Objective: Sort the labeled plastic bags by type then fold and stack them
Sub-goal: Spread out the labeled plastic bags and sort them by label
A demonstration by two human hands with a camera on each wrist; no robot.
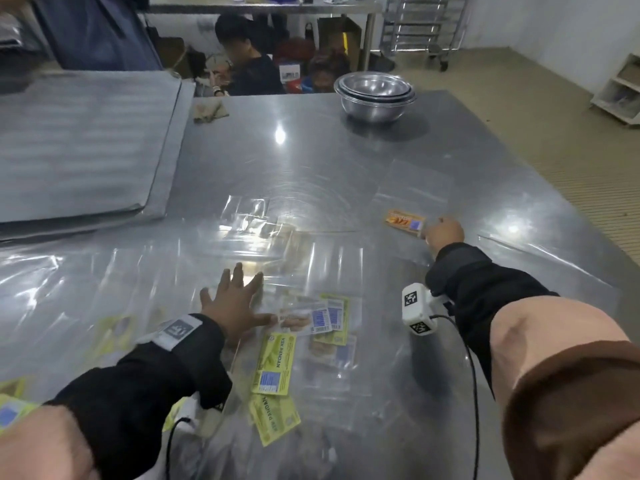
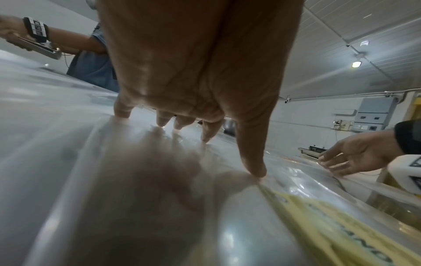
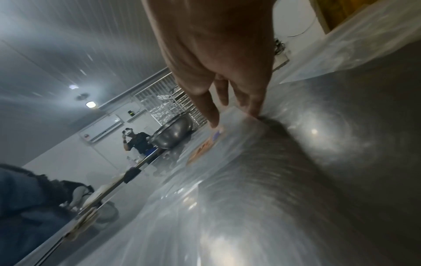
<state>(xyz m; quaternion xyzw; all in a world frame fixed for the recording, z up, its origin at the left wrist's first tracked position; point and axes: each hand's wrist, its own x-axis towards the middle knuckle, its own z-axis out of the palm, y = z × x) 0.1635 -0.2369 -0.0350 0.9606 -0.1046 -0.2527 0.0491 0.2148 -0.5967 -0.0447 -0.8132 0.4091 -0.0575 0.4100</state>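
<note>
The left hand (image 1: pixel 232 308) lies flat, fingers (image 2: pixel 254 168) released, pinning the loose bags (image 1: pixel 277 362) on the table (image 1: pixel 311 161). At two o'clock, the right hand (image 1: pixel 444 232) presses straight fingers (image 3: pixel 212 115) on the orange-labelled bag (image 1: pixel 404 221), probably setting that type apart.

Both forearms wear black sleeves (image 1: pixel 138 386) under rolled-back brown cuffs (image 1: pixel 581 403). A white camera block (image 1: pixel 420 308) printed with black square markers is strapped on the right wrist, a grey marker tag (image 1: pixel 178 329) on the left. Thin black cables (image 1: pixel 472 375) trail from each.
</note>
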